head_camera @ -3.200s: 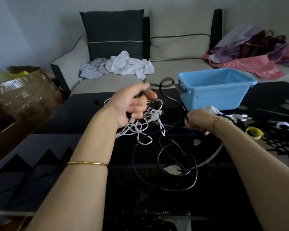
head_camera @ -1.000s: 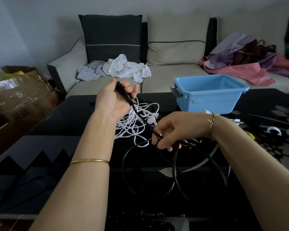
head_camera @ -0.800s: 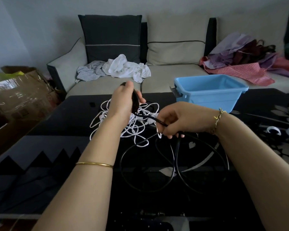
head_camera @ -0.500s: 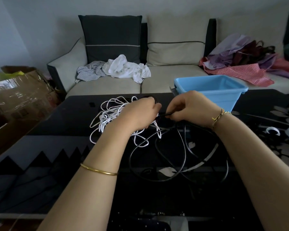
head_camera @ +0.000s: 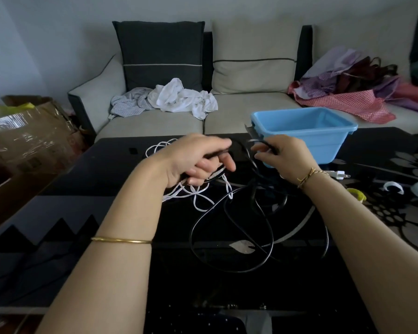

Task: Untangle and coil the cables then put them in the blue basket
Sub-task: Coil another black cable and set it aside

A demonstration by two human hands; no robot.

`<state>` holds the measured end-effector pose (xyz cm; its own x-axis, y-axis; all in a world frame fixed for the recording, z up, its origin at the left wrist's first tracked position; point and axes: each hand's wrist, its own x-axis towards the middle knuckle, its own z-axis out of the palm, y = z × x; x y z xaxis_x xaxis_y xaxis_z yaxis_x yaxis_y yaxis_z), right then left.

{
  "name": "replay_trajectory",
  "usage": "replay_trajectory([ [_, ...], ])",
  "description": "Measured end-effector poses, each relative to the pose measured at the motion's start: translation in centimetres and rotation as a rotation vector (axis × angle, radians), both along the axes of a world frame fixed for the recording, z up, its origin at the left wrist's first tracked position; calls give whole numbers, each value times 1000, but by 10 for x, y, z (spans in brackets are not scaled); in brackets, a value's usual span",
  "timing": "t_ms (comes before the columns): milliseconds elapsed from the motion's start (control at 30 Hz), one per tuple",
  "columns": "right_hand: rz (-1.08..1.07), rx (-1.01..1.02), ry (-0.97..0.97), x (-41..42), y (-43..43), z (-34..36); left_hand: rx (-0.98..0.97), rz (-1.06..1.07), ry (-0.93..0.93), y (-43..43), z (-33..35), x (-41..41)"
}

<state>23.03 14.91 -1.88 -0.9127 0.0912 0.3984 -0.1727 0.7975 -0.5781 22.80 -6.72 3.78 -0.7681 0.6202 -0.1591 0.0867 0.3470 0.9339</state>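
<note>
Black table (head_camera: 121, 165); both hands (head_camera: 198, 160) (head_camera: 282, 157) grip black cable (head_camera: 232, 227) near blue basket (head_camera: 307, 136).

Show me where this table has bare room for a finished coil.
Free: the table between the white cable tangle and its left edge; also the near strip below the black cable loops. Crowded: the middle under the left hand and right hand, and the right side by the blue basket, where a plug and a yellow ring lie.

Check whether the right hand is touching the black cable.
Touching. The head view shows the right hand pinching the black cable between its fingertips.
</note>
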Motion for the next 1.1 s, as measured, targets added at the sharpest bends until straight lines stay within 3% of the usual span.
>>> replay_trajectory([
  [100, 30, -159, -171, -2, 2, -11, 299, 36, -141, -7, 9, -3],
  [167, 62, -32, -329, 1, -1, -15, 403, 76, -181, -9, 12, -4],
  [267, 142, 205, -411, 0, -11, -14, 301, 102, -166, -6, 11, -3],
  [333, 276, -6, -405, -5, -15, -11, 198, 106, -153, -3, 8, -2],
  [467, 598, -678, -415, -1, -28, -4, 130, 150, -159, 0, 7, -2],
  [533, 688, -876, -433, 7, -35, 5, 108, 184, -183, 2, 5, -2],
  [600, 726, -942, -434, 10, -38, 12, 82, 212, -202, 4, 2, -2],
  [767, 506, -804, -251, 9, -51, 13, 72, 184, -251, 9, -1, 0],
  [1100, 186, -773, -42, 4, -55, 10, 186, 239, -259, 11, -4, -3],
])
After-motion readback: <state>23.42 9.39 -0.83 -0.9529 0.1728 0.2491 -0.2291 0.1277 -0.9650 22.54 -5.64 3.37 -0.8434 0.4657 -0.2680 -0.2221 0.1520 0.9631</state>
